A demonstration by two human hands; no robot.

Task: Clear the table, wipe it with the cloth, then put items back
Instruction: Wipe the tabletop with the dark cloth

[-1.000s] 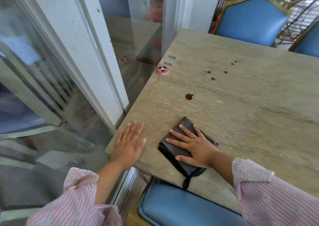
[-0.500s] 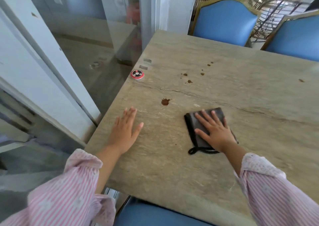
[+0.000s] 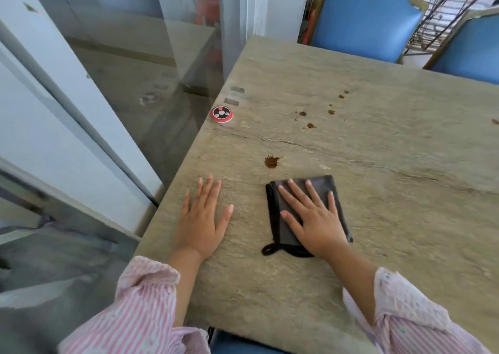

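A folded dark grey cloth (image 3: 337, 199) with a black loop lies on the stone table (image 3: 378, 218). My right hand (image 3: 313, 218) presses flat on it with fingers straight and spread. Just beyond the cloth is a brown stain (image 3: 271, 161). Smaller brown spots (image 3: 310, 125) dot the table further back. My left hand (image 3: 202, 218) rests flat on the bare table near its left edge, fingers straight, to the left of the cloth.
A round red and black call button (image 3: 221, 114) sits at the table's left edge. A glass partition (image 3: 135, 83) runs along the left side. Two blue chairs (image 3: 364, 18) stand at the far side, and a blue seat (image 3: 243, 345) is below the near edge.
My right hand has slid the cloth away from the near edge and to the right, toward the brown stain. My left hand has stayed flat on the table near its left edge.
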